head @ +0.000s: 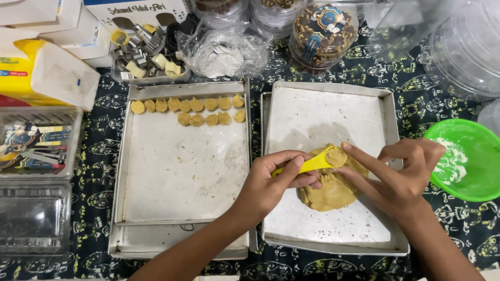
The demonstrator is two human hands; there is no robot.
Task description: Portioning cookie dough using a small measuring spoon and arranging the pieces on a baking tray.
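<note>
Head view: left hand (pixel 268 182) grips a yellow spoon (pixel 312 162) filled with dough, held over the dough lump (pixel 330 190) in the right tray (pixel 388 156). Right hand (pixel 401 177) presses a fingertip (pixel 348 148) onto the spoon's dough, holding nothing. Left tray (pixel 172 171) carries dough pieces (pixel 195 109) along its far edge. Green bowl (pixel 469 156) sits far right.

The desk (pixel 416 67) wears a dark cloth with a yellow pattern. On it lie two metal trays side by side: the left tray (pixel 182 171) and the right tray (pixel 323 114). A green bowl (pixel 469 161) sits to the right, clear boxes (pixel 36 182) to the left, and lidded cookie jars (pixel 323 31), a cutter tub (pixel 148 57) and cartons (pixel 47 67) along the far edge.
</note>
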